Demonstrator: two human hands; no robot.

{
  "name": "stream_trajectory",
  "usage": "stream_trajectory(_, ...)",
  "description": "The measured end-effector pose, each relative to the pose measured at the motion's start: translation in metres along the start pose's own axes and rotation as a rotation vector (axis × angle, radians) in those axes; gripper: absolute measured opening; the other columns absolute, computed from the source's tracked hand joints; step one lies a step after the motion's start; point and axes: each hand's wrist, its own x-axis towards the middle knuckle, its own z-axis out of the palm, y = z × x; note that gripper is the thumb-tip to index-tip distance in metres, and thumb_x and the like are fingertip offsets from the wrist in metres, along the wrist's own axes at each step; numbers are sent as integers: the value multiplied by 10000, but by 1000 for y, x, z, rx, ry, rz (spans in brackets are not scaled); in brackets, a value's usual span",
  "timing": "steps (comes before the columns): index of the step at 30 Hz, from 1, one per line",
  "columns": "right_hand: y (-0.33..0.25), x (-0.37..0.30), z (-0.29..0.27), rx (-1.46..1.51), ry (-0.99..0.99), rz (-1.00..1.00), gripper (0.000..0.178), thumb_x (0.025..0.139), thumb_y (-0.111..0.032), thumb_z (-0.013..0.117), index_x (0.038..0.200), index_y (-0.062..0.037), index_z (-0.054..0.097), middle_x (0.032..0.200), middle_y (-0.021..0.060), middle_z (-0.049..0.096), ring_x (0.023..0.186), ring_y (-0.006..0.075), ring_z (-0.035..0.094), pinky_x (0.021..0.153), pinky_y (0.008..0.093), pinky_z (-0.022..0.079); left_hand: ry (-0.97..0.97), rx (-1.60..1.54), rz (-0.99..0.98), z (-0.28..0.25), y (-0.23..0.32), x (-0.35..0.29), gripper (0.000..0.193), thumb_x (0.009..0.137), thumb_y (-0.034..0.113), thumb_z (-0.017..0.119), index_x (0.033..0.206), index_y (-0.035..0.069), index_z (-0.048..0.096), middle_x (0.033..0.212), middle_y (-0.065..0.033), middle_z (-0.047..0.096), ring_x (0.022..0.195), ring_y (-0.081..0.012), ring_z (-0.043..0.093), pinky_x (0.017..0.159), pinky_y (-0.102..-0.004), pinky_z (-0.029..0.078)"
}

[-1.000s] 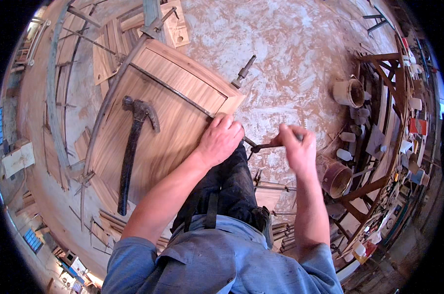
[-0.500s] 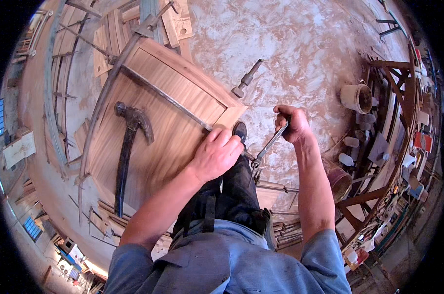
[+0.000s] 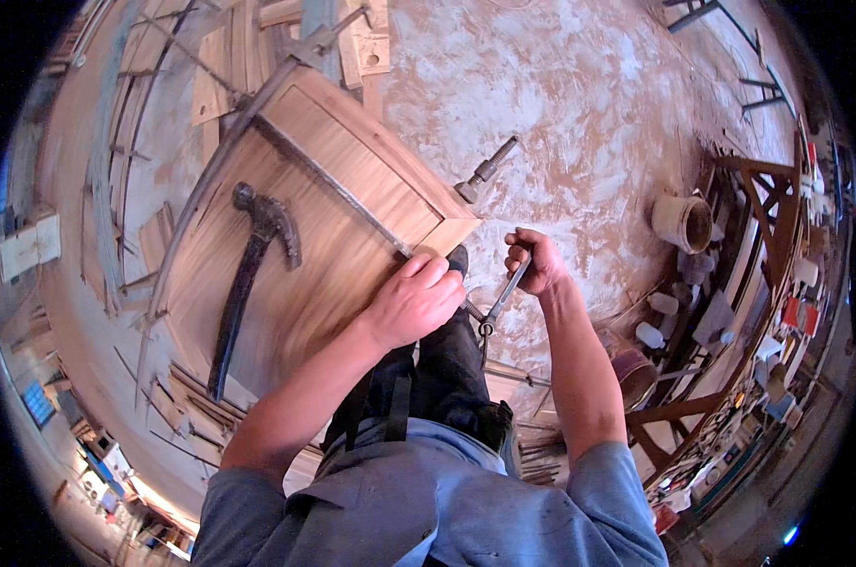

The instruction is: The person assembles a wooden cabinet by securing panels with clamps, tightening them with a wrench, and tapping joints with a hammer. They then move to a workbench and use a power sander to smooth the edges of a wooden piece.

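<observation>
A pale wooden framed panel or cabinet (image 3: 329,255) lies in front of me, with steel bar clamps across it. My left hand (image 3: 417,304) curls over the near end of one bar clamp (image 3: 329,186), at the panel's edge, hiding the clamp's head. Beyond that hand the clamp's threaded screw (image 3: 472,308) sticks out. In my closed right hand (image 3: 539,263) is a metal wrench (image 3: 507,293), its lower end at the screw's tip. A claw hammer (image 3: 242,307) with a dark handle rests on the wood.
Another clamp screw (image 3: 488,170) juts past the panel's far corner. A long curved-looking clamp bar (image 3: 199,194) runs along the left. Wood boards (image 3: 222,71) lie at the far left. On the right stand a whitish bucket (image 3: 681,224), plastic bottles (image 3: 650,335) and a cluttered brown rack (image 3: 773,213).
My right hand has swung the wrench left, closer to the panel's corner. My left hand stays on the clamp. The whole view has shifted slightly.
</observation>
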Motion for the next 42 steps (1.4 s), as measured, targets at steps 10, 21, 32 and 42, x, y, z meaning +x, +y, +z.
stream_trajectory(10, -8, -135, 105, -546, 115, -510, 357, 947, -316, 493, 765, -15, 557, 505, 85, 512, 405, 202, 508, 424, 323, 446, 200, -485, -367, -51, 59, -14, 567, 695, 302, 758, 1137, -1, 571, 1157, -170, 563, 1131, -351, 503, 987, -438, 407)
stream_trajectory(21, 98, -153, 185, -653, -300, -540, 510, 971, -371, 503, 1269, 38, 438, 1033, 146, 628, 890, 191, 619, 737, 313, 535, 362, -239, -985, -94, 34, -126, 88, 789, 92, 633, 868, 52, 629, 811, -152, 567, 745, -365, 601, 673, -439, 501)
stream_trajectory(32, 166, -132, 174, -926, -207, -225, 346, 963, -306, 548, 1143, -10, 554, 945, 93, 656, 783, 160, 625, 688, 306, 531, -72, 377, -1008, -129, -57, -203, 440, 727, 260, 746, 1089, 65, 590, 1006, -125, 604, 922, -318, 590, 730, -426, 519)
stream_trajectory(42, 162, -146, 179, -883, -298, -369, 380, 971, -299, 526, 1192, 10, 542, 951, 76, 634, 835, 128, 594, 716, 281, 514, 108, 154, -1003, -131, -30, -197, 399, 738, 205, 709, 1056, -1, 583, 892, -164, 635, 841, -331, 621, 730, -425, 484)
